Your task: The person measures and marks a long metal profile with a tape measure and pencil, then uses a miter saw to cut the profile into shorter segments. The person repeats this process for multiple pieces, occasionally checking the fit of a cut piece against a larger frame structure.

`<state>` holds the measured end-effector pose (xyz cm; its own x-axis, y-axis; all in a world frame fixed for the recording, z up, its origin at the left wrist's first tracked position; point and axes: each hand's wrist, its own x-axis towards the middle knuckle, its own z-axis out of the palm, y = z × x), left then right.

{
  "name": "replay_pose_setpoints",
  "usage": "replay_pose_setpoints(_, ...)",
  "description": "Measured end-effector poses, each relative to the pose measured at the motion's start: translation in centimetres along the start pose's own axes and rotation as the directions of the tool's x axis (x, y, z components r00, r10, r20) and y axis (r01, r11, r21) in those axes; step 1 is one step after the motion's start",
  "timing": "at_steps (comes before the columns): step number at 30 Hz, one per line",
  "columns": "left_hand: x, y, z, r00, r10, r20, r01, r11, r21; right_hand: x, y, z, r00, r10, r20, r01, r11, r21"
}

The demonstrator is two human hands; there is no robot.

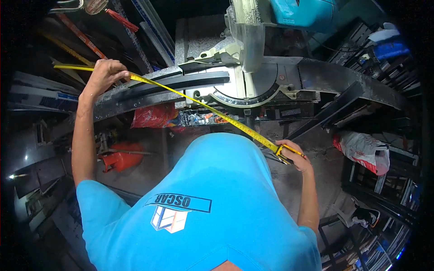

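Note:
A yellow tape measure (205, 106) stretches slantwise in front of me, its blade pulled well out. My right hand (294, 156) is closed around its case, low on the right. My left hand (107, 74) grips the blade near its far end, and a short length sticks out to the left past the fingers. Behind the blade, a dark metal profile (194, 81) lies across the bed of a mitre saw (266, 81). The blade passes in front of the profile and the saw's left side; whether it touches either I cannot tell.
A long dark profile (327, 110) leans at right. A red gas cylinder (121, 156) stands lower left, and a red plastic bag (154, 116) lies under the bench. A white-and-red bag (365, 151) rests on the right. Long bars (151, 38) are stacked at the far left.

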<state>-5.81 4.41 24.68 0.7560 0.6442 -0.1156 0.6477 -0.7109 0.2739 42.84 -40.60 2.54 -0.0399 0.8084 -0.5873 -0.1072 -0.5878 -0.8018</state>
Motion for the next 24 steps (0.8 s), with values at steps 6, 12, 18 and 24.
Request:
replay_pose_setpoints(6, -0.3, -2.5, 4.9, 0.993, -0.112, 0.022, 0.114, 0.989, -0.091, -0.8, -3.3, -0.8, 0.961, -0.183, -0.209, 0.073, 0.893, -0.444)
replay_pose_setpoints(12, -1.8, -6.8, 9.8, 0.986, -0.153, -0.073, 0.139, 0.977, -0.164, -3.1, -4.2, -4.9, 0.858, -0.398, -0.326, 0.143, 0.793, -0.592)
replay_pose_setpoints(18, -1.1, -2.9, 16.4, 0.931, -0.246, -0.268, 0.14, 0.922, -0.36, -2.7, -6.4, -4.2, 0.882, -0.462, -0.096, 0.244, 0.62, -0.746)
replay_pose_setpoints(24, 2.9, 1.6, 21.9, 0.92, -0.197, -0.338, 0.084, 0.943, -0.321, 0.8, -6.2, -1.2, 0.821, -0.549, -0.156, 0.277, 0.624, -0.731)
